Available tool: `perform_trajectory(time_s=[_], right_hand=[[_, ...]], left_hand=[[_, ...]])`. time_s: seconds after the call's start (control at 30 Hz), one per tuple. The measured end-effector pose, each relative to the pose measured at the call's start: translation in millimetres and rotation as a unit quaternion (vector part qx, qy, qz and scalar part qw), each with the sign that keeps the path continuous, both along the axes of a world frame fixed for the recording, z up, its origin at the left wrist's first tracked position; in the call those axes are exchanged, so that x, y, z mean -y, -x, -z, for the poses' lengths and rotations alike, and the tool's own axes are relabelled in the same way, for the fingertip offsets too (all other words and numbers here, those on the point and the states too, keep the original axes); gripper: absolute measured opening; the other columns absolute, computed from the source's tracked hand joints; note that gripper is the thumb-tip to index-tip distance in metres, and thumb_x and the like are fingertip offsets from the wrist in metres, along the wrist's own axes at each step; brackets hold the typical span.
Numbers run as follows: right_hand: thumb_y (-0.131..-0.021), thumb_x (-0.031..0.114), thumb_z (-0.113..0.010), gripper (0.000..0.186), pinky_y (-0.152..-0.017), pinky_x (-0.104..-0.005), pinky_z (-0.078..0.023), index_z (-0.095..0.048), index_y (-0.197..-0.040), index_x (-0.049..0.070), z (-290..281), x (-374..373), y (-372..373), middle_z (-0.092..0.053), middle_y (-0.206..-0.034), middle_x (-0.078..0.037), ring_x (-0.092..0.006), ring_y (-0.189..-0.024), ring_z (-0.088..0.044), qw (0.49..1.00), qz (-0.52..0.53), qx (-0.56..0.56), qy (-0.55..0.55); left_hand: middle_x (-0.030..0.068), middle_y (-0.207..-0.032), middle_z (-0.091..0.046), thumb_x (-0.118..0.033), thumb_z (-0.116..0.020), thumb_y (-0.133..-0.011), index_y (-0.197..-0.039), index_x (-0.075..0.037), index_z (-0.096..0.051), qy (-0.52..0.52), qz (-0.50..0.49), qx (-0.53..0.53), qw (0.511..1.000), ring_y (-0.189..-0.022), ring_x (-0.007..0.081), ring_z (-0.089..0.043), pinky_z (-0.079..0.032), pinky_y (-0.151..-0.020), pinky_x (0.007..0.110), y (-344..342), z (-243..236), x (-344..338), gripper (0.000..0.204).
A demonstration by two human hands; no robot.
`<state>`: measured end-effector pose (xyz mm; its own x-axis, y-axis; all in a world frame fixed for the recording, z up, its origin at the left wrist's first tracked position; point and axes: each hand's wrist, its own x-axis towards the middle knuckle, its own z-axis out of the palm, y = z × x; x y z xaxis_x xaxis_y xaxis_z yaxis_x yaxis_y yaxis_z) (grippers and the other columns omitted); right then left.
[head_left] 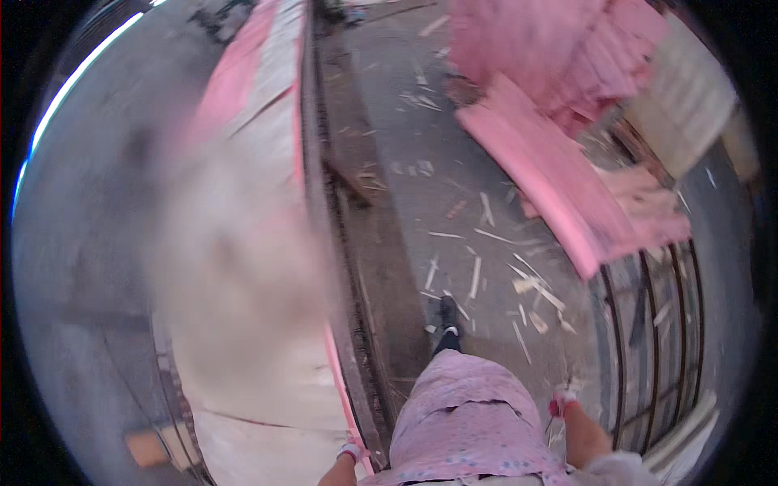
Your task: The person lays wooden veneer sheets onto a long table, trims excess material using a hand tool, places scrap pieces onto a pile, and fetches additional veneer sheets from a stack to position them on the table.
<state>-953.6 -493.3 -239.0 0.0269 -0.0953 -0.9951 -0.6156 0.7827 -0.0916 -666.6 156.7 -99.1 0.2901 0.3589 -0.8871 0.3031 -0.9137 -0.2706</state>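
Observation:
My left hand [352,451], in a white and pink glove, is at the near right edge of a long bench covered with white and pink sheeting [259,409]. It seems to touch the pink edge strip; its fingers are too small and blurred to read. My right hand [563,398], in a white and red glove, hangs low at my right side, away from the bench. Its fingers look curled in, and whatever they may hold is hidden. Between my arms shows a pink patterned apron [466,413].
A dark rail [344,267] runs along the bench. Wood slivers [476,275] litter the floor right of it. Pink sheets [559,186] are heaped at the far right, partly over a rack of dark bars [655,348]. A pale blur hides part of the bench.

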Motion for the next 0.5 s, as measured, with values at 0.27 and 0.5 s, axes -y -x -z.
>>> perform_trajectory(time_s=[0.27, 0.5], right_hand=[[-0.08, 0.014, -0.047, 0.021, -0.04, -0.0379, -0.037, -0.046, -0.059, 0.013, -26, 28, -182, -0.047, -0.052, -0.006, -0.0236, -0.043, -0.048, 0.998, 0.052, -0.042, 0.021], [-0.082, 0.01, -0.059, 0.002, -0.04, -0.03, -0.039, -0.056, -0.08, 0.01, -97, 83, -385, -0.052, -0.058, -0.002, -0.0144, -0.046, -0.049, 0.972, 0.011, 0.122, 0.202]], left_hand=[[0.0048, -0.087, -0.066, -0.038, -0.054, -0.087, -0.095, -0.011, -0.064, 0.158, -0.162, -0.244, 0.943, -0.068, 0.019, -0.061, -0.051, -0.063, 0.034, -182, -17, 55, 0.03], [0.0116, -0.104, -0.065, -0.031, -0.055, -0.089, -0.111, -0.005, -0.056, 0.317, -0.364, -0.001, 0.876, -0.092, 0.0224, -0.061, -0.05, -0.074, 0.031, -416, -39, 215, 0.034]])
